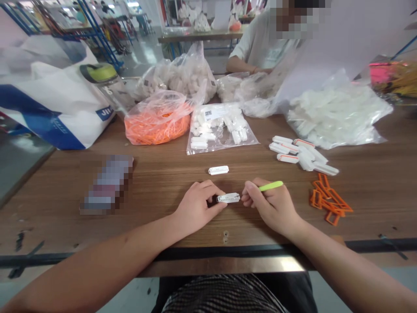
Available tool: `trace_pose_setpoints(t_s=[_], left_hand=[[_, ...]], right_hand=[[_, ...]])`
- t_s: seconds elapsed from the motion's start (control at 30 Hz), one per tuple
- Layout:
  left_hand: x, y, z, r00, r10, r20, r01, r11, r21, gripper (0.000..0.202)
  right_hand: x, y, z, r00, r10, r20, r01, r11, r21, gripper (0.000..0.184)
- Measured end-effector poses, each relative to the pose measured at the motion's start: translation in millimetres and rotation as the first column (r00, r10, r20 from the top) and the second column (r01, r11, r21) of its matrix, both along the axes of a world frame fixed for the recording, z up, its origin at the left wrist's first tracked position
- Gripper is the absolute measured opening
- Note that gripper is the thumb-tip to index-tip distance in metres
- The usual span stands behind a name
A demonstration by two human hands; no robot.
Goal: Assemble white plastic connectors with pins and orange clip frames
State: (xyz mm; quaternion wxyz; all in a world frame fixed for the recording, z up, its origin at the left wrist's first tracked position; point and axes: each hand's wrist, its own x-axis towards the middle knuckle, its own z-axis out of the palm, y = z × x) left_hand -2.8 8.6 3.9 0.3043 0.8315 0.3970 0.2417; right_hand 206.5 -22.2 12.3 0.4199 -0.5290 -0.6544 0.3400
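Note:
Near the table's front edge, my left hand [199,204] pinches a small white plastic piece [228,198] with a row of dark marks along it. My right hand [269,204] is closed around a tool with a yellow-green handle [272,186]. Its tip is too small to make out, close to the right end of the white piece. A similar white piece [218,170] lies on the table just beyond my hands. To the right is a loose heap of white pieces [306,156], some with an orange strip. Thin orange frames [330,198] lie in a pile nearer me.
Across the back of the wooden table [156,174] stand a bag of orange parts [159,121], a flat bag of white pieces [221,126] and a large bag [339,111] of whitish parts. A blurred phone-like object [109,184] lies left, below a bottle [107,82]. A person [260,43] sits opposite.

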Motion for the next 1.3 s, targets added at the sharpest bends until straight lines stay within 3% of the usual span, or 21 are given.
trace_pose_setpoints(t_s=[0.63,1.3], left_hand=[[-0.5,0.3,-1.3,1.0,0.003,-0.005,-0.003,1.0,0.008,0.006],[-0.7,-0.2,0.4,1.0,-0.002,-0.006,0.002,1.0,0.005,0.007]], right_hand=[[3.0,1.6,1.8,0.993,-0.031,-0.118,0.018,0.993,-0.115,0.041],[2.0,0.8,-1.3,0.995,-0.027,-0.097,0.017,0.995,-0.102,0.042]])
